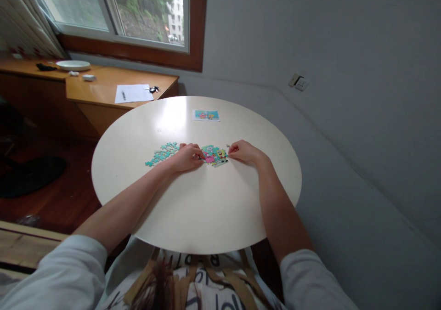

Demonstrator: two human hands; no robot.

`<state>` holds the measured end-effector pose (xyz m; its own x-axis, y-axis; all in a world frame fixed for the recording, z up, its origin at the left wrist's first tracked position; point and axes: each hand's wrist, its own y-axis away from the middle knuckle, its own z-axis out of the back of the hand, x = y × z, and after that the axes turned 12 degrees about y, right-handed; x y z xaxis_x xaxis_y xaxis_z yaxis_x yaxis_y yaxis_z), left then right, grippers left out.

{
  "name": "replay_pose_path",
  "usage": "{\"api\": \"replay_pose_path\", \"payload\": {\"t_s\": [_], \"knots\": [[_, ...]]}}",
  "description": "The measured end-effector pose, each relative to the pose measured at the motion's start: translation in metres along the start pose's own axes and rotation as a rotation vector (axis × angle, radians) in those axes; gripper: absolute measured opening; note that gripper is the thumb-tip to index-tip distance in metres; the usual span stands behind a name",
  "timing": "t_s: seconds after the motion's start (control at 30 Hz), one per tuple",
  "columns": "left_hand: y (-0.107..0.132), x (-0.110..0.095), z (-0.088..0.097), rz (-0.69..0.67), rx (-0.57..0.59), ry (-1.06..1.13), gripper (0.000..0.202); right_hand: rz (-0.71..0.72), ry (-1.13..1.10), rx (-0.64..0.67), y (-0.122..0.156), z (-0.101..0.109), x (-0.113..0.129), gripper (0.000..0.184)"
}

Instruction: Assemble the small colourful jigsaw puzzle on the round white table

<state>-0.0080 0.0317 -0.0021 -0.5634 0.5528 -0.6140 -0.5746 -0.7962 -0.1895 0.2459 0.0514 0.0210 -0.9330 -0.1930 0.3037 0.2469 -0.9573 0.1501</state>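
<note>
A partly joined jigsaw puzzle (215,155), with pink and yellow cartoon figures on turquoise, lies on the round white table (200,209). My left hand (189,157) has its fingers closed on the puzzle's left edge. At the right edge, my right hand (245,152) is closed in a pinch; whatever is between its fingertips is too small to make out. A small loose piece (228,146) lies just beyond those fingertips. Left of my left hand, loose turquoise puzzle pieces (164,153) are spread in a patch, partly covered by that hand and forearm.
Toward the table's far side lies a small picture sheet (206,115) with similar cartoon figures. Behind on the left, a wooden desk (103,78) bears a sheet of paper (133,93), keys (154,89) and a white plate (73,65). A grey wall (344,117) stands to the right.
</note>
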Motion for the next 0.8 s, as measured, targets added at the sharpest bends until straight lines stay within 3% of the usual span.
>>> {"api": "replay_pose_path", "payload": {"t_s": [0.23, 0.4, 0.8], "knots": [[0.0, 0.005, 0.0, -0.017, -0.002, -0.013, 0.033, -0.182, 0.111, -0.005, 0.007, 0.005, 0.026, 0.023], [-0.001, 0.006, 0.0, -0.001, 0.003, -0.017, 0.038, -0.211, 0.178, 0.001, 0.007, 0.003, 0.037, 0.025], [0.0, 0.002, 0.001, 0.002, 0.0, -0.021, 0.037, -0.235, 0.267, 0.008, 0.006, 0.004, 0.037, 0.037]]}}
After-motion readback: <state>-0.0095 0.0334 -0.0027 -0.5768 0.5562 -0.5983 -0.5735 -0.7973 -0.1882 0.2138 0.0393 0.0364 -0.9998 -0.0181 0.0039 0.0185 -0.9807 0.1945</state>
